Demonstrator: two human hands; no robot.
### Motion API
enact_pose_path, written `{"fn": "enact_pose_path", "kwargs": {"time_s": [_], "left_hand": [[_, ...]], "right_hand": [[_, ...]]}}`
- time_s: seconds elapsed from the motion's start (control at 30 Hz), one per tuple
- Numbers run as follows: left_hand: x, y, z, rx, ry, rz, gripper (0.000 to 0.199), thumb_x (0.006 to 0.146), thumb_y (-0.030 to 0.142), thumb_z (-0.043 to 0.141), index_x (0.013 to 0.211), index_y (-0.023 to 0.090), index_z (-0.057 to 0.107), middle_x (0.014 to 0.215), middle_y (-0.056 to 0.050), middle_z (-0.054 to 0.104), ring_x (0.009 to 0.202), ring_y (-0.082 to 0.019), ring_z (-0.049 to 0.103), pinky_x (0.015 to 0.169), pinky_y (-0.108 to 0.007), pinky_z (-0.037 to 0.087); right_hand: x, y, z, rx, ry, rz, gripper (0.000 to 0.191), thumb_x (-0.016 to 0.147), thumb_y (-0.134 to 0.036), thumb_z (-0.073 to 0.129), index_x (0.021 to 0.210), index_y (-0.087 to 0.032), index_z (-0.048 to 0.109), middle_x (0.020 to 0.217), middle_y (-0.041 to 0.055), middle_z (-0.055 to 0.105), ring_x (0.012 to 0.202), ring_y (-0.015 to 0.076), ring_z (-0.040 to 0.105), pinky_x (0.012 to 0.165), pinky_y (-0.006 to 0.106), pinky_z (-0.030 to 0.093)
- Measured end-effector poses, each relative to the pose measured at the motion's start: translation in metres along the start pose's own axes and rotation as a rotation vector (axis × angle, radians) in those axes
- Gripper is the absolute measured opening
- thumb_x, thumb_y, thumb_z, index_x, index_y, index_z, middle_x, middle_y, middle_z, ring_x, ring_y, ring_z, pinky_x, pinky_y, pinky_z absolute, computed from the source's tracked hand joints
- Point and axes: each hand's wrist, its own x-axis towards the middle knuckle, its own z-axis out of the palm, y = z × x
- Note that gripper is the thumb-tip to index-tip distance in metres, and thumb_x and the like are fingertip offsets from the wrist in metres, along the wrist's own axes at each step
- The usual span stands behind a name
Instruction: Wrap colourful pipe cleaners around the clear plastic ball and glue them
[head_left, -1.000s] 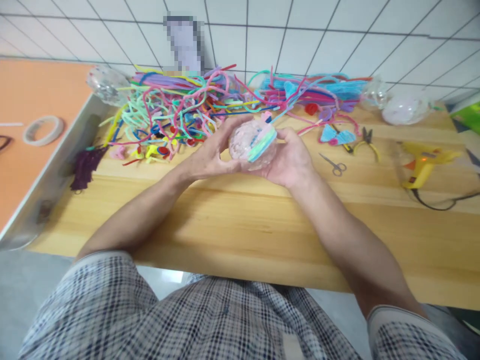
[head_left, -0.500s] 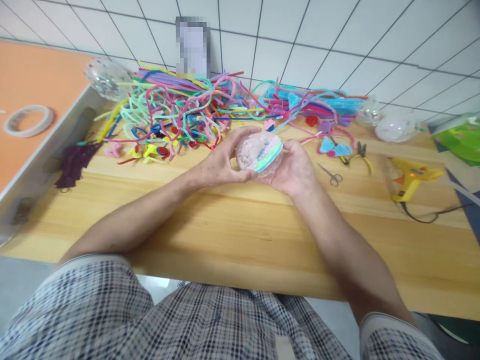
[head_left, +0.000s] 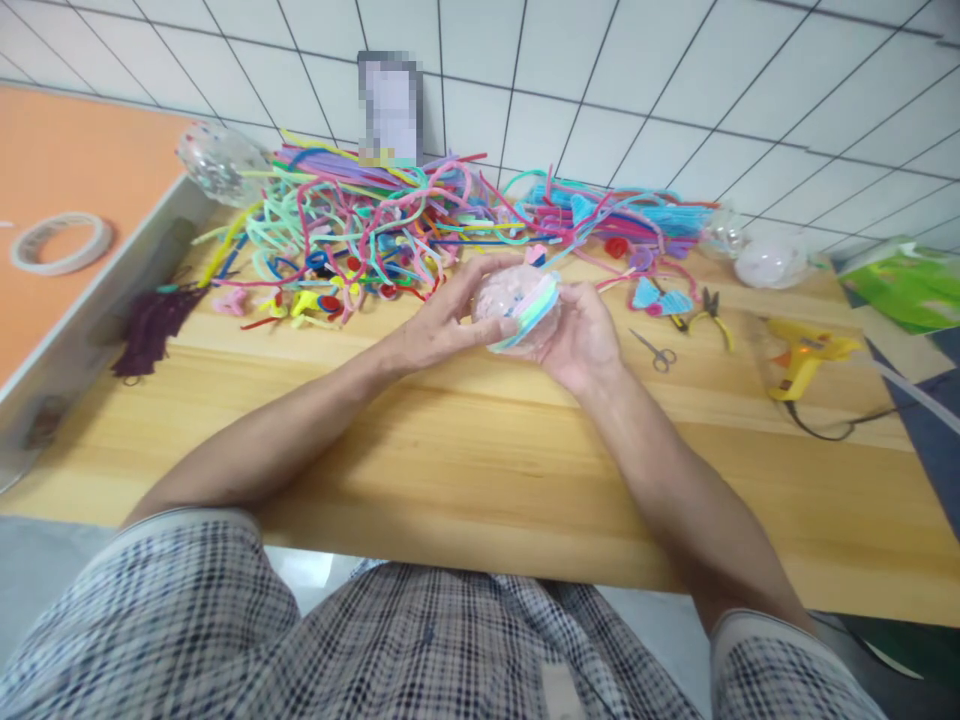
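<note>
A clear round ball (head_left: 502, 292) with pinkish filling is held up over the middle of the wooden table. A striped band (head_left: 538, 308) in pastel blue, green and pink crosses its right side. My left hand (head_left: 450, 320) grips the ball from the left, its thumb lying across the front near the band. From the right, my right hand (head_left: 585, 335) cups the ball, with its fingers partly hidden behind it.
Tangled pipe cleaners (head_left: 360, 215) stretch along the table's back. To the right lie scissors (head_left: 658, 352), pliers (head_left: 711, 318) and a yellow glue gun (head_left: 806, 355) with its light on. Another clear ball (head_left: 772, 262) is at the back right. A tape roll (head_left: 61, 243) is far left.
My left thumb has moved from below the ball up onto its front. The ball and band have turned slightly. The camera view has shifted a little.
</note>
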Motion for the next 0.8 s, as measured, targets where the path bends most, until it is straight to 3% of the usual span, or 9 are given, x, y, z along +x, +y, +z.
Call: {"fn": "enact_pose_path", "kwargs": {"time_s": [0.17,0.3,0.4,0.47,0.57,0.8], "left_hand": [[-0.001,-0.005,0.001,-0.011,0.011,-0.049,0.083,0.100,0.081,0.081,0.165,0.034,0.062,0.168,-0.013,0.068,0.156,-0.038,0.069,0.129,-0.056,0.062],[0.003,-0.004,-0.005,-0.223,-0.005,-0.111,0.070,0.106,0.087,0.068,0.158,0.041,0.071,0.166,-0.005,0.072,0.154,-0.039,0.071,0.124,-0.060,0.067],[0.004,-0.003,-0.009,-0.317,0.023,-0.223,0.077,0.102,0.091,0.070,0.156,0.036,0.072,0.167,-0.007,0.072,0.157,-0.043,0.069,0.120,-0.061,0.069],[0.004,-0.001,-0.011,-0.305,0.028,-0.261,0.085,0.098,0.093,0.075,0.157,0.033,0.069,0.173,-0.007,0.068,0.160,-0.045,0.065,0.120,-0.062,0.069],[0.004,0.004,-0.016,-0.266,0.002,-0.250,0.085,0.093,0.092,0.081,0.158,0.037,0.068,0.177,-0.003,0.064,0.162,-0.045,0.063,0.123,-0.064,0.067],[0.003,0.006,-0.023,-0.128,0.047,-0.195,0.074,0.105,0.087,0.071,0.158,0.035,0.066,0.174,-0.004,0.067,0.157,-0.042,0.067,0.127,-0.063,0.063]], "right_hand": [[0.004,0.005,-0.005,0.002,-0.018,0.000,0.032,0.086,-0.052,0.075,0.109,-0.029,0.076,0.101,0.0046,0.087,0.103,0.0315,0.082,0.089,0.050,0.073],[0.004,-0.002,-0.008,0.022,-0.089,0.032,0.035,0.086,-0.055,0.080,0.110,-0.031,0.076,0.098,0.0045,0.087,0.109,0.0334,0.082,0.094,0.053,0.072],[0.002,-0.010,-0.005,0.018,-0.064,0.068,0.035,0.087,-0.057,0.080,0.109,-0.031,0.075,0.102,0.0061,0.088,0.115,0.0351,0.081,0.094,0.054,0.071],[-0.001,-0.016,-0.002,0.036,-0.030,0.089,0.032,0.090,-0.055,0.074,0.111,-0.031,0.075,0.107,0.0067,0.088,0.118,0.0354,0.080,0.094,0.053,0.070],[-0.006,-0.025,0.004,0.118,0.012,0.095,0.033,0.098,-0.048,0.058,0.118,-0.029,0.077,0.111,0.0067,0.089,0.117,0.0333,0.080,0.094,0.052,0.068],[-0.017,-0.040,0.006,0.167,-0.044,0.004,0.040,0.102,-0.045,0.045,0.115,-0.026,0.078,0.109,0.0040,0.090,0.107,0.0282,0.080,0.094,0.048,0.067]]}}
